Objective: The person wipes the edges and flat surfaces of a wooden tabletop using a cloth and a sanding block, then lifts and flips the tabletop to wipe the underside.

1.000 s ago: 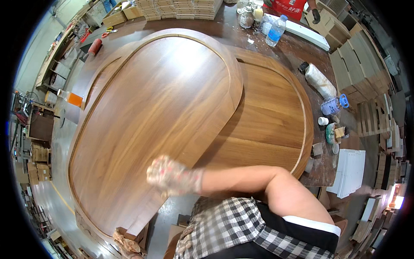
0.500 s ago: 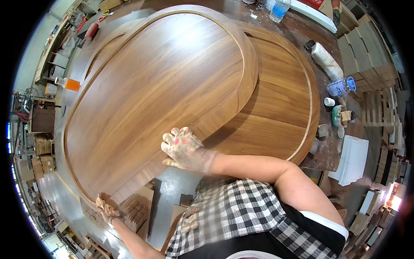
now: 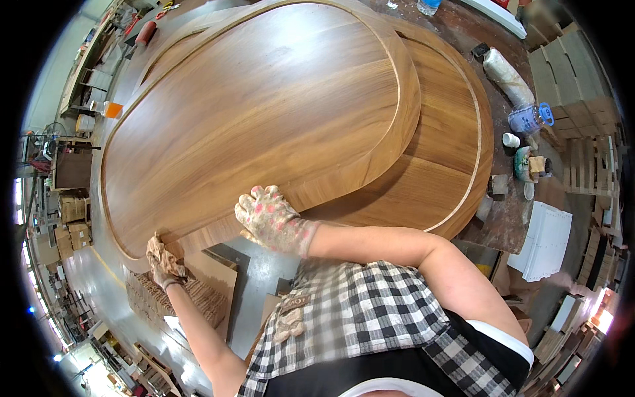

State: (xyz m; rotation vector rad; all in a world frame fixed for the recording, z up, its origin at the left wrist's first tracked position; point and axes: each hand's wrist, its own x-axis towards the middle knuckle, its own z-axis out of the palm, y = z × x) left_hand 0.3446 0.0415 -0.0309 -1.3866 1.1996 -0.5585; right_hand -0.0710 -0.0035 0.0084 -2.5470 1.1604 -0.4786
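A large wood-grain panel (image 3: 258, 126) with rounded ends and a pale line inset near its rim lies over a similar rounded panel (image 3: 443, 149). At the upper panel's near edge, my gloved right hand (image 3: 271, 218) has its fingers bent over the top; the thumb is at the edge below. My left hand (image 3: 161, 270), also gloved, is at the near left corner, closed around a crumpled tan cloth (image 3: 173, 263) against the edge. Some of its fingers are hidden by the cloth.
On the dark bench (image 3: 493, 231) at the right stand a blue-capped bottle (image 3: 526, 119), a wrapped roll (image 3: 507, 76) and a white cup (image 3: 510, 140). White boards (image 3: 541, 241) are stacked beyond. Below the panel's near left edge is a cardboard stack (image 3: 210, 294). An orange-filled bottle (image 3: 112, 109) stands far left.
The upper panel has shifted right over the lower one, and its near left corner sits farther from me. My left hand has moved away with that corner; my right hand stays on the edge.
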